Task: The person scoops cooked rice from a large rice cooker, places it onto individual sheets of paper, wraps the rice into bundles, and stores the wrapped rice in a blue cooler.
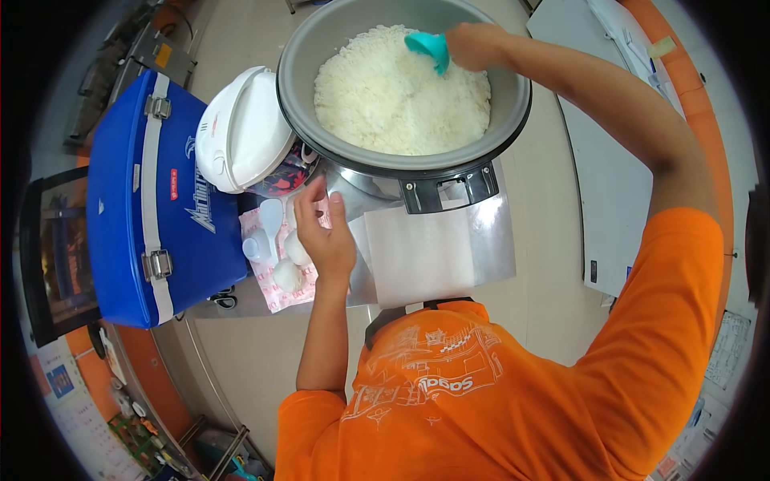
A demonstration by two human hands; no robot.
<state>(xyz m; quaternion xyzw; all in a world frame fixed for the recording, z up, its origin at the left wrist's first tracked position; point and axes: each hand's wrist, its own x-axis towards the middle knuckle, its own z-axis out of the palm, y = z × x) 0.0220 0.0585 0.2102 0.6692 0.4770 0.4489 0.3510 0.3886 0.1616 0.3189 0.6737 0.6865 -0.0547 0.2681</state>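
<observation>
My right hand (pixel 475 47) grips a teal plastic scoop (pixel 434 47), its bowl tipped against the cooked white rice (pixel 403 102). That rice is heaped in a large grey pot (pixel 385 157) of a commercial rice cooker with a black side handle (pixel 448 189). My left hand (pixel 326 237) is raised over the paper, fingers spread and nothing visible in them. Beneath and beside it, white balls, apparently of rice (pixel 289 276), rest on pink printed paper (pixel 274 296). A pale plastic paddle (pixel 271 217) and a small pale plastic container (pixel 257 246) lie there too; my hand partly hides the group.
A white-lidded rice cooker (pixel 240 132) and a blue cooler box (pixel 162 198) with metal latches stand at the left. White paper sheets (pixel 421 255) lie on the steel table (pixel 496 240). Scissors (pixel 224 299) are by the box. A white chest (pixel 571 120) stands to the right.
</observation>
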